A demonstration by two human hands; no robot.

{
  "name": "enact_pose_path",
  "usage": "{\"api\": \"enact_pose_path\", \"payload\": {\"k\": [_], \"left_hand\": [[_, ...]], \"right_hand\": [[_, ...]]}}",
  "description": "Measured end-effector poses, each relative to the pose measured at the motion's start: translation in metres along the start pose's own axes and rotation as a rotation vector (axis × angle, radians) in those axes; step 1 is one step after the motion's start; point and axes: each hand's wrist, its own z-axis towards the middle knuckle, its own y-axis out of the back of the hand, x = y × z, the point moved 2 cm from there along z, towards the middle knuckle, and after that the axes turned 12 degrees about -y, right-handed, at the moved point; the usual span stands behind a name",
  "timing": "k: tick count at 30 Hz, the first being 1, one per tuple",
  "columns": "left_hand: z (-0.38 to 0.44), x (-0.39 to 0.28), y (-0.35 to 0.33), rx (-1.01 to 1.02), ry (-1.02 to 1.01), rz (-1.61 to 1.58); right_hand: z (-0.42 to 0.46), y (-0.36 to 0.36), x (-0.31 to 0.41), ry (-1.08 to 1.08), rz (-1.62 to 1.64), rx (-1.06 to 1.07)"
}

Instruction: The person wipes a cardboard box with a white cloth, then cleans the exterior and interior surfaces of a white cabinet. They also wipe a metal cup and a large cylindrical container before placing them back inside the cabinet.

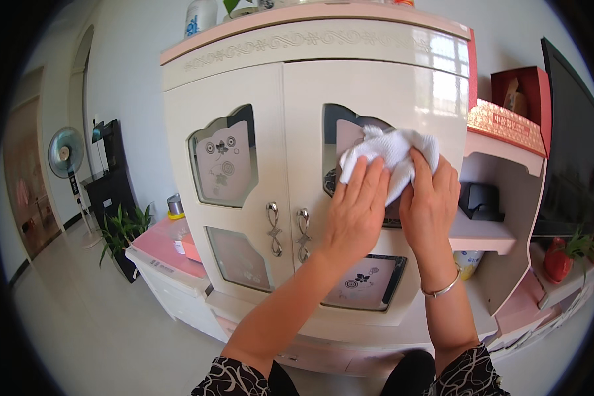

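Observation:
A white cloth (pixel 401 148) lies bunched against the upper glass pane (pixel 329 138) of the cabinet's right door (pixel 304 94). My left hand (pixel 360 208) presses flat on the cloth's lower left part, fingers extended. On its right side my right hand (pixel 429 198) grips the fabric between thumb and fingers. Both hands and the cloth cover most of that pane. The left door (pixel 227 89) has a matching patterned pane (pixel 223 166). Both doors are closed, and two ornate metal handles (pixel 274 228) flank the seam between them.
Open shelves (pixel 482 242) adjoin on the right, holding a black object (pixel 480 202) and a can (pixel 468 262). Beyond stand a television (pixel 569 148) and a red pot (pixel 558 260). A plastic bottle (pixel 201 17) stands on top. Leftward are a low pink-topped cabinet (pixel 166 242), a plant (pixel 124 227) and a fan (pixel 66 153).

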Motion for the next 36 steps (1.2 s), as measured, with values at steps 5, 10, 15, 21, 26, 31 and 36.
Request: {"api": "enact_pose_path", "payload": {"k": [5, 10, 15, 21, 26, 31, 36], "left_hand": [[0.007, 0.030, 0.012, -0.071, 0.027, 0.087], [0.003, 0.041, 0.016, -0.091, 0.026, 0.139], [-0.005, 0.026, 0.021, -0.007, 0.111, 0.082], [-0.017, 0.025, 0.023, -0.008, 0.077, 0.072], [0.004, 0.044, 0.031, -0.046, 0.079, 0.162], [-0.019, 0.035, 0.036, -0.020, 0.172, 0.142], [-0.027, 0.027, 0.038, 0.030, 0.194, 0.107]], "right_hand": [[0.022, -0.019, 0.024, 0.105, 0.050, -0.026], [0.030, -0.034, 0.040, 0.191, 0.040, -0.056], [0.024, -0.028, 0.043, 0.240, 0.075, 0.065], [0.017, -0.019, 0.040, 0.233, 0.105, 0.166], [0.040, -0.036, 0.065, 0.145, 0.103, 0.098], [0.029, -0.042, 0.069, 0.297, 0.182, 0.181], [0.028, -0.032, 0.057, 0.355, 0.151, 0.249]]}}
